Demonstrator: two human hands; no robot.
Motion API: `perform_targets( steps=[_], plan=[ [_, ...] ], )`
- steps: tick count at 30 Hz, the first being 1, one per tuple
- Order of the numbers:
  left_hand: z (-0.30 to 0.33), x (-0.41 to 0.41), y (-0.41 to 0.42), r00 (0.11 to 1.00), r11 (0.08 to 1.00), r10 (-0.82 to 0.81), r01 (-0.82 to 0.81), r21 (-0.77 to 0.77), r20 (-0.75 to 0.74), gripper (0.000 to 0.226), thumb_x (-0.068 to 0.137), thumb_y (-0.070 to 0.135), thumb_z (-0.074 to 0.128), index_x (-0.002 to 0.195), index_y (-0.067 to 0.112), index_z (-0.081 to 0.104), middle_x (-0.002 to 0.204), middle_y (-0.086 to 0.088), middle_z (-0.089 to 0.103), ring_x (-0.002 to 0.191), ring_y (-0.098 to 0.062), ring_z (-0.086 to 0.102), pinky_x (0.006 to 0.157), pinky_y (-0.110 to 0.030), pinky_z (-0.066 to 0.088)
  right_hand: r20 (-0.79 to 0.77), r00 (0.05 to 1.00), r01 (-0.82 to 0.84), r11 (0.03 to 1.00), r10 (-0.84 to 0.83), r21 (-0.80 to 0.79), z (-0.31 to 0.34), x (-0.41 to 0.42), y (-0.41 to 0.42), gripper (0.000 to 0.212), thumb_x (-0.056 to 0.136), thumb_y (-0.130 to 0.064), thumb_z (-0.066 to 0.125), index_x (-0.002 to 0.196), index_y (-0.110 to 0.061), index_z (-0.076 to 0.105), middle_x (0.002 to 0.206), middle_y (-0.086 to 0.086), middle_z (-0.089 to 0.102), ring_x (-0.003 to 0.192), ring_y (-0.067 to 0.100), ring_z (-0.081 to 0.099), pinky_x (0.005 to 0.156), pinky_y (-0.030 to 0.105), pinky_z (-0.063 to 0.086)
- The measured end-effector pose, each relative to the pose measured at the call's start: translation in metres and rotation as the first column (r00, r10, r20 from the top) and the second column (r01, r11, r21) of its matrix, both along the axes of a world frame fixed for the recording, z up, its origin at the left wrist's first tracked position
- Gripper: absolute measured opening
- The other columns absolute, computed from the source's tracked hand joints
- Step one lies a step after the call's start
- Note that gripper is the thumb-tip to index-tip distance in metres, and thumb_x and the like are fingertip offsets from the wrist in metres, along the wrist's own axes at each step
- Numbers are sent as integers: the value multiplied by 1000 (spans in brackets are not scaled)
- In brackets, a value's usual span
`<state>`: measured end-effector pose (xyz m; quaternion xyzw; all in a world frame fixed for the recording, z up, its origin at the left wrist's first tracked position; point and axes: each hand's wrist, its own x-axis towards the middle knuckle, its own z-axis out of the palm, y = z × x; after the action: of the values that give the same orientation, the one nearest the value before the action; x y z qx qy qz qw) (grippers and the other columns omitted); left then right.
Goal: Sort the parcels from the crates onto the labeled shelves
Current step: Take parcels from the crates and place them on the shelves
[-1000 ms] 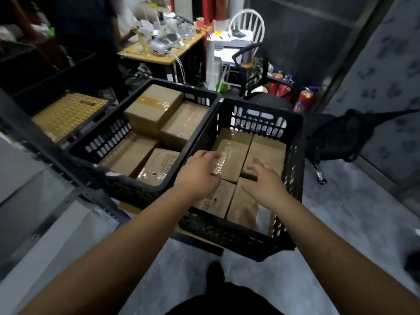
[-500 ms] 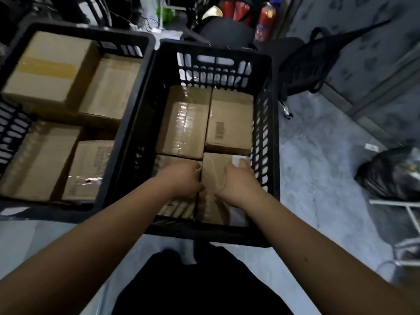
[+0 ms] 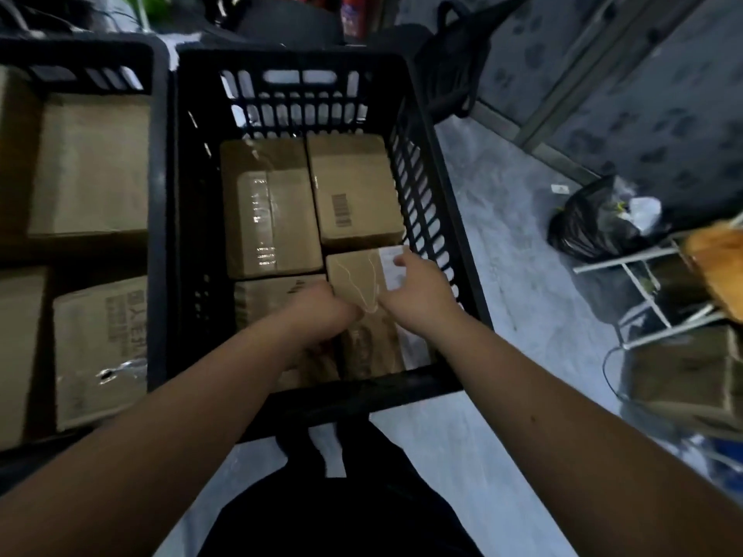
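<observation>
Brown cardboard parcel with white label [image 3: 364, 283]: near-right corner of black slatted plastic crate [image 3: 289, 70] | left hand [image 3: 321, 315]: fingers curled at its left edge | right hand [image 3: 418, 293]: fingers spread on its top | three brown parcels alongside | second black crate [image 3: 159, 162] just left.

Two black crates: right crate [image 3: 422, 195], left crate [image 3: 161, 195]. Right crate holds four parcels [image 3: 273, 219] [image 3: 354, 190] [image 3: 358, 283] [image 3: 277, 295]. Left crate shows four boxes [image 3: 92, 166] [image 3: 100, 347] [image 3: 16, 146] [image 3: 20, 347], partly cut off. Two hands. One black bag [image 3: 591, 227].
</observation>
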<state>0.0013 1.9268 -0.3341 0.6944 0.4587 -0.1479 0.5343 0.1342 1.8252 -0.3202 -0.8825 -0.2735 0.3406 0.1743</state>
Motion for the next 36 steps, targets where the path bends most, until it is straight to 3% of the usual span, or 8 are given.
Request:
perform_targets(
  steps=[6, 9, 16, 20, 25, 31, 33, 36],
  plan=[
    [6, -2, -7, 991, 987, 121, -114, -111, 59, 8, 98, 21, 69, 102, 19, 63, 89, 0, 61, 86, -19, 58, 73, -29, 47, -38, 996, 81, 996, -79, 39, 1, -15, 6, 86, 83, -21, 74, 158, -31, 33, 150, 11, 40, 135, 32, 46, 110, 44, 46],
    [8, -5, -6, 973, 949, 232, -230, -215, -18, 29, 91, 27, 77, 114, 12, 69, 94, -13, 68, 79, -29, 63, 68, -37, 53, -84, 989, 127, 989, -120, 78, 4, -16, 9, 92, 79, -20, 76, 158, -35, 33, 152, 9, 42, 138, 31, 45, 110, 47, 48],
    [24, 1, -5, 868, 836, 496, -487, -253, -31, 44, 84, 32, 78, 121, 10, 65, 102, -11, 66, 82, -30, 64, 69, -36, 50, -129, 988, 112, 969, -84, 222, 27, -5, 7, 84, 82, -23, 80, 155, -30, 42, 155, 3, 37, 132, 22, 49, 87, 24, 45],
    [47, 4, -11, 805, 801, 591, -579, -153, 45, 34, 87, 39, 77, 110, 15, 66, 107, -9, 67, 94, -24, 65, 78, -35, 51, -122, 989, 117, 947, -84, 299, 52, -2, 3, 75, 83, -24, 77, 151, -30, 46, 154, 3, 34, 133, 24, 46, 98, 33, 47],
    [71, -2, -28, 697, 726, 683, -679, -103, 218, 27, 92, 24, 75, 112, 7, 70, 91, -5, 69, 74, -16, 62, 53, -22, 43, -146, 989, 90, 920, -36, 383, 82, -3, -3, 69, 86, -25, 74, 150, -28, 47, 151, 3, 36, 119, 19, 50, 92, 34, 50],
    [105, -17, -24, 574, 649, 728, -754, -106, 376, 29, 92, 38, 75, 115, 21, 69, 106, -4, 76, 97, -25, 74, 78, -39, 60, -219, 976, 134, 835, -16, 533, 101, -1, -2, 71, 89, -29, 75, 151, -31, 41, 144, -8, 44, 105, 7, 51, 69, 15, 40],
    [117, -19, -16, 570, 645, 732, -756, -109, 374, 38, 91, 49, 72, 118, 24, 67, 112, -2, 75, 99, -24, 73, 82, -41, 60, -290, 956, 206, 799, -41, 565, 110, 3, 6, 75, 91, -29, 72, 156, -30, 33, 137, -12, 53, 106, 6, 58, 79, 23, 48],
    [132, -22, -4, 523, 607, 765, -780, -153, 376, 30, 96, 41, 63, 117, 21, 69, 113, -6, 75, 97, -25, 71, 78, -41, 58, -362, 931, 232, 828, -38, 510, 123, 6, 22, 97, 89, -44, 72, 165, -33, 12, 162, -2, 39, 139, 24, 49, 110, 45, 46]
  ],
)
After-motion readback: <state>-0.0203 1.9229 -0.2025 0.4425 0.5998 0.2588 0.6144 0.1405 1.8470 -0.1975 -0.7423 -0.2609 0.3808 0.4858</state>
